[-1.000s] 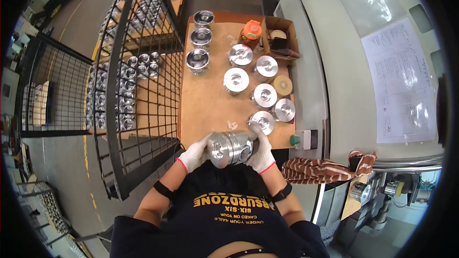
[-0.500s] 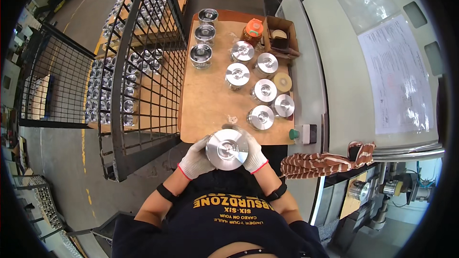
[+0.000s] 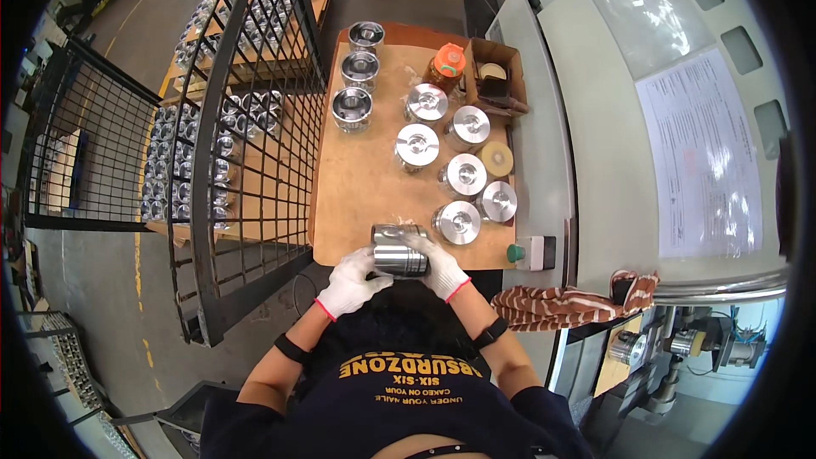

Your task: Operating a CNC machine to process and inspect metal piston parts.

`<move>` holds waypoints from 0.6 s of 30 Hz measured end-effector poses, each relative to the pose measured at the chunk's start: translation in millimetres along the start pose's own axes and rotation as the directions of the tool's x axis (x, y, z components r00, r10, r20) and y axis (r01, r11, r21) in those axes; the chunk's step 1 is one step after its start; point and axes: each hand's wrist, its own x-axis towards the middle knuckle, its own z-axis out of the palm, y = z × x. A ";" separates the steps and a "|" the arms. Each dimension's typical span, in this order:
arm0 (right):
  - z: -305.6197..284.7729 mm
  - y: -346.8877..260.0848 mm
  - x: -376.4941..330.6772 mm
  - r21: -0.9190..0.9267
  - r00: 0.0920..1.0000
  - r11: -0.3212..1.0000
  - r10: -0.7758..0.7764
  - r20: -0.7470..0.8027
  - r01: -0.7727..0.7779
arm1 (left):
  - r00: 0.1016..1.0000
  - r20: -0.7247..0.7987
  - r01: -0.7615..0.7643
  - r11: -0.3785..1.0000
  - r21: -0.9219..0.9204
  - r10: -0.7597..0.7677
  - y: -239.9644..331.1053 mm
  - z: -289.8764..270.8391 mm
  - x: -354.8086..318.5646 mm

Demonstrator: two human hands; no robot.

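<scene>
A shiny metal piston [image 3: 398,252] is held on its side between my gloved hands, at the near edge of the wooden tabletop [image 3: 357,195]; its grooved side wall faces up. My left hand [image 3: 352,282] grips its left, lower end, thumb along the near side. My right hand [image 3: 441,267] is closed around its right end, fingers over the top. Beyond them several pistons stand crown up, the closest being a piston [image 3: 460,223] to the right. At the far left, several more stand with their hollow ends up, among them a piston [image 3: 352,109].
Left of the table rises a black mesh fence [image 3: 255,144], with racks of pistons behind it. An orange-capped bottle [image 3: 445,64] and a cardboard box [image 3: 501,68] sit at the back right. A green button box [image 3: 534,253] and striped cloth [image 3: 569,299] border the machine.
The piston has been turned from crown facing up to lying on its side. Both hands have shifted their hold around it, the right one now reaching over its end.
</scene>
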 end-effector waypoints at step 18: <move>41.8 -120.5 75.7 -0.733 0.868 -0.678 -0.330 0.370 0.055 | 0.946 0.095 0.220 0.827 0.517 -0.311 -32.2 -43.6 46.6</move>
